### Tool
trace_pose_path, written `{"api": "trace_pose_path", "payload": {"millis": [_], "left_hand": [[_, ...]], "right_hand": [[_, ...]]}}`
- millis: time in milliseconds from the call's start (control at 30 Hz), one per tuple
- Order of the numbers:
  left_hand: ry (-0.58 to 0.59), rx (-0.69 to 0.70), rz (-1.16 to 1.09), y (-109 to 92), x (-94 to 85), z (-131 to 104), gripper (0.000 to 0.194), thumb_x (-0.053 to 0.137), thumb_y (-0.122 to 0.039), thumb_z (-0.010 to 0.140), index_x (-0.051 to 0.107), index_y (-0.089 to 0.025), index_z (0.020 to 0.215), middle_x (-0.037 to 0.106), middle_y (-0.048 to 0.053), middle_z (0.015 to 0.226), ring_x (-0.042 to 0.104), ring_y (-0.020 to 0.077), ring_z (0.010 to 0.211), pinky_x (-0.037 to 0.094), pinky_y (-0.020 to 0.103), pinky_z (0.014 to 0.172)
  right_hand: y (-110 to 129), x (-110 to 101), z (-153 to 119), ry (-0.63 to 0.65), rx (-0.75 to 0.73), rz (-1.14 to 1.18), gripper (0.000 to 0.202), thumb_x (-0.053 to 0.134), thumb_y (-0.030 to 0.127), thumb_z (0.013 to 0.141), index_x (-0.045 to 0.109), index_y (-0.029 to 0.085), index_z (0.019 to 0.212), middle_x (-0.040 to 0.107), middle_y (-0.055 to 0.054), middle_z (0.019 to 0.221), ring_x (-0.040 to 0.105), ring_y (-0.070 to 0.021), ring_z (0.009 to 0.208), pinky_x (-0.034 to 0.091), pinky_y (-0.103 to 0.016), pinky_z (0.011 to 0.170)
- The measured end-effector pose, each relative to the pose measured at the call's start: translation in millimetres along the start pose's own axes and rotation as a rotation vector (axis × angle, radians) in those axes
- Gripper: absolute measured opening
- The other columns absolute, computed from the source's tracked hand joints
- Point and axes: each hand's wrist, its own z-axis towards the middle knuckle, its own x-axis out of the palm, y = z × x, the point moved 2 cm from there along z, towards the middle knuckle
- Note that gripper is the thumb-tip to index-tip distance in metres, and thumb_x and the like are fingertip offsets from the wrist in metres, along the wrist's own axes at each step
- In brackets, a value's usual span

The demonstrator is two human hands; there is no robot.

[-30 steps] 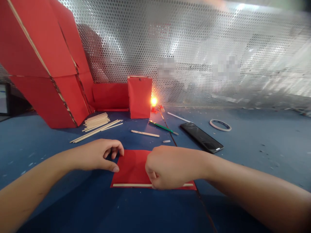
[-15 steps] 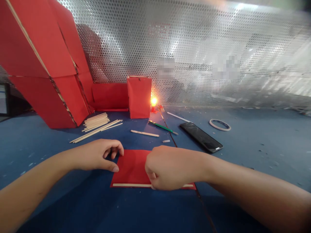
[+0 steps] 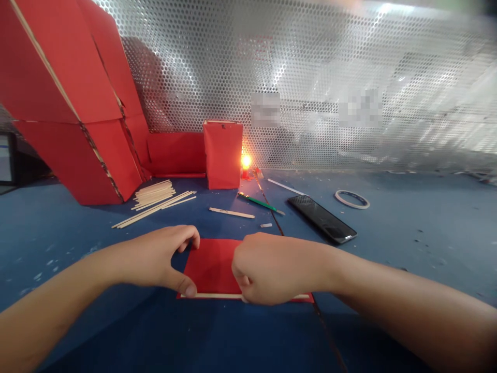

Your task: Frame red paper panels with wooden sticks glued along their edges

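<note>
A red sheet of paper or card (image 3: 213, 267) lies flat on the blue table in front of me. Along its near edge runs a thin pale wooden stick (image 3: 219, 296). My left hand (image 3: 163, 259) rests at the sheet's left side, thumb and fingers apart; the thumb tip touches the stick's left end and the fingertips reach the far left corner. My right hand (image 3: 277, 268) is closed and rests over the right part of the sheet, covering part of the stick. Its fingertips are mostly hidden, so what they pinch, if anything, does not show.
Beyond the sheet are a wooden stick (image 3: 232, 213), a green-handled tool (image 3: 261, 202), a phone (image 3: 322, 218) and a tape roll (image 3: 351, 199). A lit candle (image 3: 246, 168) burns beside a red box (image 3: 223, 155). Loose sticks (image 3: 153, 194) lie by a large red structure (image 3: 104, 103).
My left thumb has come down toward me, from the sheet's left edge onto the stick's left end. The left hand has opened wider. My right hand has stayed in place.
</note>
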Motion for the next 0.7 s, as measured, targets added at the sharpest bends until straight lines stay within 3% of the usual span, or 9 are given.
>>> {"api": "trace_pose_path", "payload": {"millis": [700], "left_hand": [[0.015, -0.034, 0.014, 0.5, 1.3, 2.8, 0.071, 0.081, -0.066, 0.057, 0.053, -0.025, 0.108, 0.054, 0.003, 0.104, 0.056, 0.0266, 0.089, 0.044, 0.033, 0.069]], "right_hand": [[-1.2, 1.1, 0.4, -0.021, 0.002, -0.026, 0.047, 0.063, 0.005, 0.069, 0.025, 0.019, 0.044, 0.015, 0.009, 0.040, 0.016, -0.0078, 0.039, 0.020, -0.028, 0.039]]}}
